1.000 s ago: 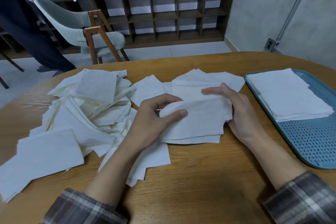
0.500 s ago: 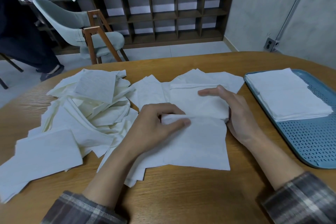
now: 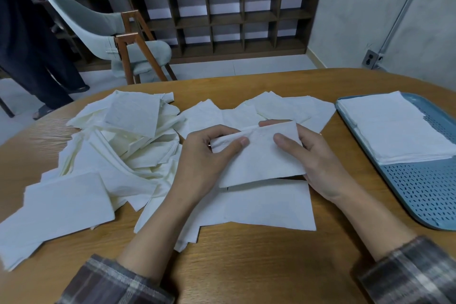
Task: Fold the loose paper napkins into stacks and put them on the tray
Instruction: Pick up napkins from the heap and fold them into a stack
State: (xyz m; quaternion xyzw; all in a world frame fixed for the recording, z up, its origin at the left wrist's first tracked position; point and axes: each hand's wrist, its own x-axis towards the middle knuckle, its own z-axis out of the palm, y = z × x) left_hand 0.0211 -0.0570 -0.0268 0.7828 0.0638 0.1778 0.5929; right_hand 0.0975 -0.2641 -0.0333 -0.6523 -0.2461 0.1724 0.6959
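The grip of the left hand (image 3: 204, 165) and right hand (image 3: 320, 165) is clamped on a white folded paper napkin (image 3: 261, 155), lifted off the wooden worktop (image 3: 246, 266) where it lay flat before. A loose napkin heap (image 3: 118, 145) lies left; the blue perforated tray (image 3: 424, 192) at right carries a folded stack (image 3: 394, 126).
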